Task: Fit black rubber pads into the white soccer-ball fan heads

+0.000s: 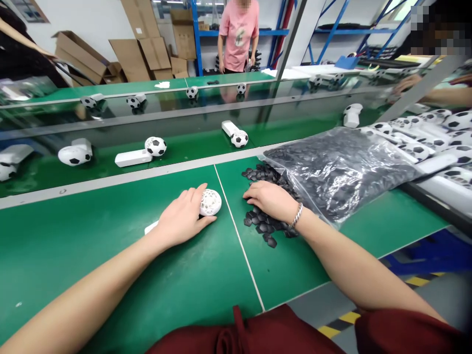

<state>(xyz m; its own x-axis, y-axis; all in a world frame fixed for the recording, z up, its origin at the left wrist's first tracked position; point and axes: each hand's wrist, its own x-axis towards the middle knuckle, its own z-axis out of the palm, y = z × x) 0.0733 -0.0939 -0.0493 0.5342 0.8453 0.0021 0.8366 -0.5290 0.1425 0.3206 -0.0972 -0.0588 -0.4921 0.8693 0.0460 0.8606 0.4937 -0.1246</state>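
Observation:
My left hand (183,216) is wrapped around a white handheld fan (211,202) with a ball-shaped, openwork head. The fan lies on the green tabletop, and its handle shows partly behind my wrist. My right hand (271,199), wearing a silver bracelet, reaches into a loose pile of black pentagon pieces (262,223). Its thumb and fingers are drawn together over the pieces; whatever is between the fingertips is hidden. A clear plastic bag (342,167) full of the same black pieces rests just beyond my right wrist.
Several fans with black-and-white football heads, such as this one (155,146), lie on the green conveyor belt (191,152) ahead. More are heaped in a tray (435,204) at the right. A person in a pink shirt (239,34) stands across the line; another person's hand (407,84) is at far right.

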